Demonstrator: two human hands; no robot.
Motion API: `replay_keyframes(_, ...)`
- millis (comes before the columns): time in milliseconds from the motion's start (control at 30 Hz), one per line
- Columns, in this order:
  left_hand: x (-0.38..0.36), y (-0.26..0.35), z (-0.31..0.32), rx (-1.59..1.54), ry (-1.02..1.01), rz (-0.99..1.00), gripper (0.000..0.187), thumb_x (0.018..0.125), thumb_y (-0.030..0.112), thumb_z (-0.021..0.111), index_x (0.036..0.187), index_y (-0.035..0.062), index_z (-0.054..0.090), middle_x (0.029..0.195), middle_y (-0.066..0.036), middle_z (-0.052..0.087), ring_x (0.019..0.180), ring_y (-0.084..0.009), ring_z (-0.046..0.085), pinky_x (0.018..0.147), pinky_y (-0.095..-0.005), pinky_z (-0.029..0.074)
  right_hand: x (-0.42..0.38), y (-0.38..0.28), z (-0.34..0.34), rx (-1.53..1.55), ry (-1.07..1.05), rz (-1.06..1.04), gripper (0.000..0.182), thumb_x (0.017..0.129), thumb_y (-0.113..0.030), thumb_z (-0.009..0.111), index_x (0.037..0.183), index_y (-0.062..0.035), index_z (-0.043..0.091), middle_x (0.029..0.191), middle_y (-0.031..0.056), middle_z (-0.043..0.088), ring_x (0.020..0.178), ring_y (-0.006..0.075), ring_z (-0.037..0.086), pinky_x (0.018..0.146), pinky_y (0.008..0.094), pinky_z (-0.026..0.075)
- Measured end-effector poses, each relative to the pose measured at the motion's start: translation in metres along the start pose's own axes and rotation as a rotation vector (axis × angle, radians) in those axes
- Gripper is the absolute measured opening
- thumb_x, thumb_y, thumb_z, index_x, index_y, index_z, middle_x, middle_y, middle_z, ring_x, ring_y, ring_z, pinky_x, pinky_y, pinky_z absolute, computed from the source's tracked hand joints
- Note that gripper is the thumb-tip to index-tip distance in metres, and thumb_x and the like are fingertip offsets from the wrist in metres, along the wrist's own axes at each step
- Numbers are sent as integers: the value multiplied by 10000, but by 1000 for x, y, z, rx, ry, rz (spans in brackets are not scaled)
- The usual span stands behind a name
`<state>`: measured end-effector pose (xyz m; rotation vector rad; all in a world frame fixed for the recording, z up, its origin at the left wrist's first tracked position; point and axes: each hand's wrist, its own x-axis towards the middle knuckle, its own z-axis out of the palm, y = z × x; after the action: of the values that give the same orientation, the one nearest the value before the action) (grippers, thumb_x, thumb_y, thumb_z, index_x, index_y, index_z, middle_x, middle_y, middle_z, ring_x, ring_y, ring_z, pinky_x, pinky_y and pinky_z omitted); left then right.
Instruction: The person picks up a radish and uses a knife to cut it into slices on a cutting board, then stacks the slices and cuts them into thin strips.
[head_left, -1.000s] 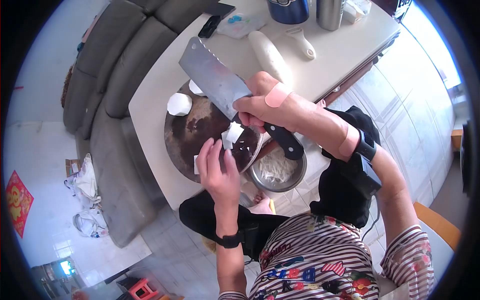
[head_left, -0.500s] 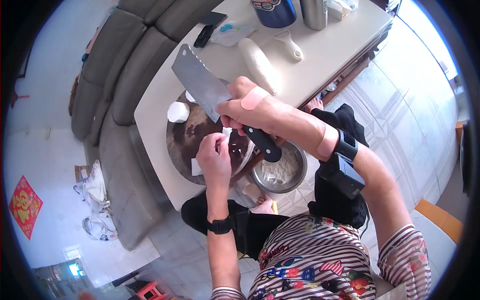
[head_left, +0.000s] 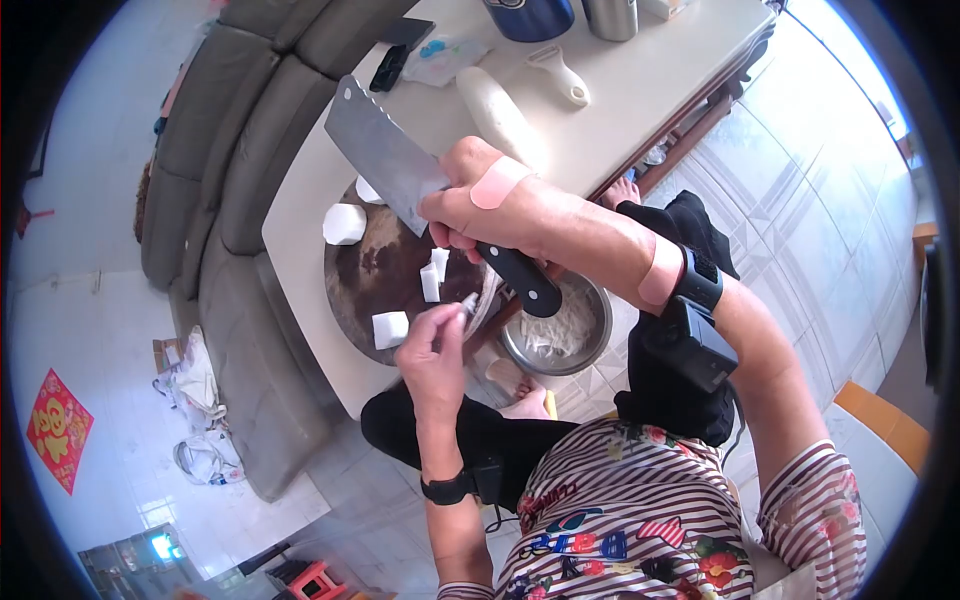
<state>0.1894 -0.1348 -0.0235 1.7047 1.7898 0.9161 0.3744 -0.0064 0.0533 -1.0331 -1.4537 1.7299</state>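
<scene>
We held a cleaver [head_left: 380, 150] above a round board [head_left: 375, 265] with white pieces [head_left: 390, 329] on it.
Our right hand [head_left: 465, 205] gripped the black handle [head_left: 521, 279] close to the blade; we judged the cleaver heavy and stiff, best held there. Our left hand [head_left: 432, 352] had its fingertips drawn together by the board's near edge; we couldn't tell whether they pinched anything. We judged the pieces light, firm, slippery, best taken by flat sides.

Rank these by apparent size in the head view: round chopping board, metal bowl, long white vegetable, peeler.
1. Round chopping board, partly behind the cleaver
2. Metal bowl
3. Long white vegetable
4. Peeler
</scene>
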Motion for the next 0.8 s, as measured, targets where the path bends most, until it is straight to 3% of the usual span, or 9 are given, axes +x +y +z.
replay_keyframes(67,6,-4,0,61,233,69,90,843,-4,657,931,-8,680,914,-93,672,760,-149,627,712,-267,499,-1,1,0,-4,3,3,241,776,-136,574,663,75,599,563,98,580,453,162,554,461,307,457)
replay_keyframes(133,12,-18,-4,170,250,136,99,873,7,648,966,-18,667,944,-84,665,767,-139,620,704,-254,498,2,4,0,-7,-13,-10,249,781,-141,579,666,79,593,558,99,576,447,162,551,461,306,457)
replay_keyframes(233,17,-17,-6,-275,205,-129,236,909,27,625,1135,-36,609,948,-50,645,773,-87,596,677,-219,501,1,3,0,3,-2,-7,251,783,-141,577,663,79,589,556,100,577,443,159,547,454,303,455)
replay_keyframes(333,13,-12,-7,-527,90,-283,236,917,44,613,1142,-26,612,928,-44,644,751,-81,596,669,-217,509,2,7,2,-7,42,-34,245,780,-138,575,659,75,590,558,102,583,443,156,551,447,303,452)
replay_keyframes(600,2,-18,-9,-487,90,-367,242,908,32,601,1144,-24,608,917,-56,653,732,-86,605,647,-216,518,3,6,2,-53,1,-34,234,775,-138,582,669,70,591,557,99,585,440,155,551,446,302,449)
replay_keyframes(667,5,-19,-8,-458,262,-265,261,898,16,605,1155,-28,604,892,-73,658,705,-93,609,617,-215,521,2,7,1,-111,-9,-19,232,775,-138,581,672,70,590,554,98,583,440,156,550,448,301,450)
replay_keyframes(800,21,-28,-4,-422,322,-253,305,880,10,625,1181,-31,598,873,-90,668,685,-100,615,617,-218,532,2,9,4,-73,-9,-16,240,783,-146,578,673,67,591,557,94,582,447,157,553,454,304,456)
